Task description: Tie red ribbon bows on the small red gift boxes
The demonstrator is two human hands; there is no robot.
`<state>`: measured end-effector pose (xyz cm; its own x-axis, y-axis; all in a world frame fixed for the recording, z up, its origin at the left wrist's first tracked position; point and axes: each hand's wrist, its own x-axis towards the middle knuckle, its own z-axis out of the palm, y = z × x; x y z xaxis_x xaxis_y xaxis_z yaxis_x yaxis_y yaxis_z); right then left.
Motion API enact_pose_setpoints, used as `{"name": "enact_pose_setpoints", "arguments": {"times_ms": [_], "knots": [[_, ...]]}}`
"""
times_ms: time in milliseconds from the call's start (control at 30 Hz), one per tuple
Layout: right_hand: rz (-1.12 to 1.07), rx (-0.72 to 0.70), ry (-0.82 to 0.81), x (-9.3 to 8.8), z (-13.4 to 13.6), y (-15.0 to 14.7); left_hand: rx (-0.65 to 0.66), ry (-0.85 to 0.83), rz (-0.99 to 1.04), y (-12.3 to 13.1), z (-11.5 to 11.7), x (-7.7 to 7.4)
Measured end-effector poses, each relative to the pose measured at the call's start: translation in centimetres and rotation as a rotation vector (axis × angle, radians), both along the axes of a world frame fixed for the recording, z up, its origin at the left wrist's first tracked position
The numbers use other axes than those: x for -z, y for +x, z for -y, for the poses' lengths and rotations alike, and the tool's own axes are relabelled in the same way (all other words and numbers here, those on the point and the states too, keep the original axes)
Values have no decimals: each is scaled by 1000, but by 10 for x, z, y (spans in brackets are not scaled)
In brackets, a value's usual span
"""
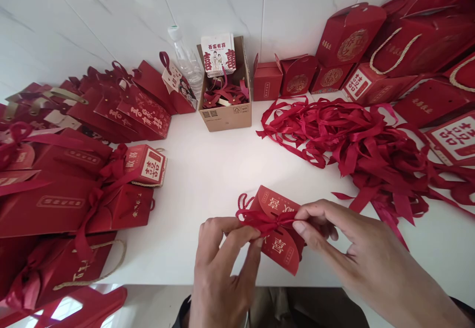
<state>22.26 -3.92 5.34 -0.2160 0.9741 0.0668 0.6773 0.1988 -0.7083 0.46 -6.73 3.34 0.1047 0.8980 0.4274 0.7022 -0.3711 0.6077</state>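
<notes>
A small red gift box [279, 251] with gold lettering sits near the table's front edge, turned at an angle. A red ribbon [272, 224] is tied across its middle in a knot or bow. My left hand [230, 258] pinches the ribbon's left side between thumb and fingers. On the other side, my right hand [345, 239] pinches the ribbon's right loop between thumb and index finger. A red cord handle [243, 203] sticks out at the box's upper left. The underside of the box is hidden.
Loose red ribbons [356, 140] lie heaped at the right. Against the wall stand a cardboard box [226, 117], a plastic bottle [187, 58] and red gift boxes [351, 33]. More red boxes [67, 194] crowd the left side, above a red stool [92, 304].
</notes>
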Motion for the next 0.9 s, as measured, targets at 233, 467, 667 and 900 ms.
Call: {"name": "enact_pose_setpoints", "arguments": {"times_ms": [233, 467, 667, 900], "knots": [[-57, -21, -50, 2, 0, 0, 33, -136, 77, 4, 4, 2], [-95, -27, -105, -1, -2, -6, -21, -221, 182, 13, 5, 1], [-79, -40, -95, 0, -2, -6, -120, -298, 188, 8, 6, -2], [-86, -41, -41, 1, 0, -3, -169, -289, 207, 19, 9, -13]]}}
